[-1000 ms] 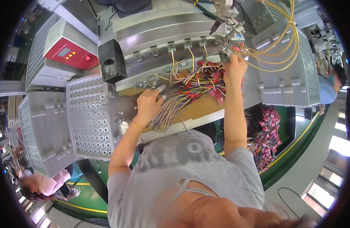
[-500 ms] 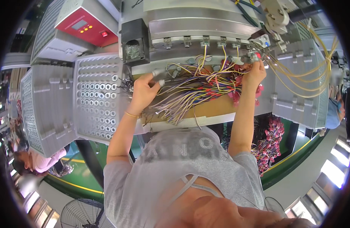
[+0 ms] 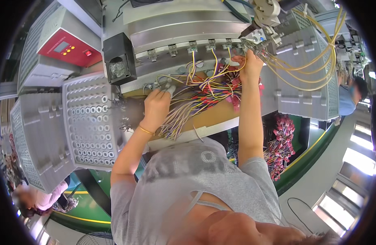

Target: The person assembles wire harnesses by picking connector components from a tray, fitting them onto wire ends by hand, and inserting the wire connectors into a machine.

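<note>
My left hand, with pale covers on its fingertips, is closed at the left end of a bundle of thin wires. Small grey round pieces and a looped wire lie at its fingers; what it grips is hidden. My right hand is raised to the right end of a metal rail of small clamps. Its fingers are pinched together beside a yellowish wire, and the thing between them cannot be made out. Several clamps on the rail have white and yellow wires hanging from them. Red connectors sit at the bundle's right end.
A grey tray of metal rings stands left of the bench. Behind it are a black open box and a red-fronted control unit. Yellow tubes loop at the right. More red-ended wires hang below the bench.
The whole view has shifted, moving the bench leftward in the picture. My left hand's fingers, spread before, have closed at the wires. My right hand stays at the rail's right end.
</note>
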`<move>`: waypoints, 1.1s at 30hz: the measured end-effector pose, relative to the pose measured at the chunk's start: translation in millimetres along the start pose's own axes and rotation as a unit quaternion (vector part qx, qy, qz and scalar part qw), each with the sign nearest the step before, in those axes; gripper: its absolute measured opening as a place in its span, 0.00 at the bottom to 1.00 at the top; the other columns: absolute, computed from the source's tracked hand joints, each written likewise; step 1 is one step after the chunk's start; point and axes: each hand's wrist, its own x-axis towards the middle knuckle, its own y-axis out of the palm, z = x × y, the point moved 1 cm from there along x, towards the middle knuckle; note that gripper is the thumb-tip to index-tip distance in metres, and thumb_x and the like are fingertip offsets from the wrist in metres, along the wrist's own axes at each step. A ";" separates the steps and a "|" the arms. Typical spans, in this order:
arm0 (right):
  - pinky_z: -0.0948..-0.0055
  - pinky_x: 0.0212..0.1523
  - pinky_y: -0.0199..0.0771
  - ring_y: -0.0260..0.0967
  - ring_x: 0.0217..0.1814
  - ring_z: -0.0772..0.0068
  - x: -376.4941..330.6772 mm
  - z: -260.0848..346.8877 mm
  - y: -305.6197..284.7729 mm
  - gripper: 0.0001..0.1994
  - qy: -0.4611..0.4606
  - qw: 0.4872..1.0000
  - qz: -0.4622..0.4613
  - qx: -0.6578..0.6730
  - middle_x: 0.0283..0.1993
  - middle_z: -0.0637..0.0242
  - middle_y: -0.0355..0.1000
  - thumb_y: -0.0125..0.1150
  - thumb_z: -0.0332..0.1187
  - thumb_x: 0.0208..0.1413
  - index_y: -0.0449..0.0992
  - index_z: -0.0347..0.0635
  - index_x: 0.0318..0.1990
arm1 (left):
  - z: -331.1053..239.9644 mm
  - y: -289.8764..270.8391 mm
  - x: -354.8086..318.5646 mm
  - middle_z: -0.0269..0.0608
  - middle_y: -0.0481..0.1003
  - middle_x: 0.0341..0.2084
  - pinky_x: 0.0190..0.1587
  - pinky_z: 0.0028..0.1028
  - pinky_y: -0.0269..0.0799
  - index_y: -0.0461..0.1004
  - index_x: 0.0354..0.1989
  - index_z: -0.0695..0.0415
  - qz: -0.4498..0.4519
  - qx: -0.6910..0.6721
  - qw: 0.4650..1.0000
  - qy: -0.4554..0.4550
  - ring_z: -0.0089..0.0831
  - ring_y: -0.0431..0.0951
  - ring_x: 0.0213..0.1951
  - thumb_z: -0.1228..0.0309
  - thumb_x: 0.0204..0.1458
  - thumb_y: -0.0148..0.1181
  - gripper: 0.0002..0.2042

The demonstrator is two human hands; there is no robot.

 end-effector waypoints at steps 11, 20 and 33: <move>0.80 0.26 0.69 0.71 0.25 0.76 -118.2 11.2 18.9 0.10 -0.322 0.845 0.231 -0.359 0.27 0.64 0.74 0.55 0.26 0.44 0.75 0.36 0.36 | 16.6 -83.8 -16.6 0.40 0.75 0.26 0.26 0.16 0.66 0.75 0.36 0.59 0.031 -0.392 0.860 -0.325 0.13 0.72 0.25 0.78 0.41 0.57 0.11; 0.74 0.22 0.62 0.60 0.19 0.63 -152.3 -34.9 127.0 0.05 -0.255 0.783 0.451 -0.343 0.21 0.59 0.65 0.56 0.24 0.43 0.65 0.34 0.24 | 51.9 -100.7 -33.8 0.42 0.67 0.17 0.21 0.30 0.62 0.74 0.29 0.60 -0.202 0.031 0.977 -0.065 0.37 0.66 0.19 0.79 0.33 0.59 0.10; 0.83 0.20 0.55 0.53 0.21 0.88 -144.8 -31.4 119.6 0.04 -0.062 0.847 0.422 -0.316 0.18 0.74 0.61 0.55 0.25 0.44 0.68 0.34 0.24 | 130.1 -94.2 -86.8 0.45 0.71 0.41 0.39 0.35 0.68 0.73 0.36 0.61 -0.201 0.008 0.915 -0.349 0.38 0.72 0.39 0.67 0.42 0.60 0.14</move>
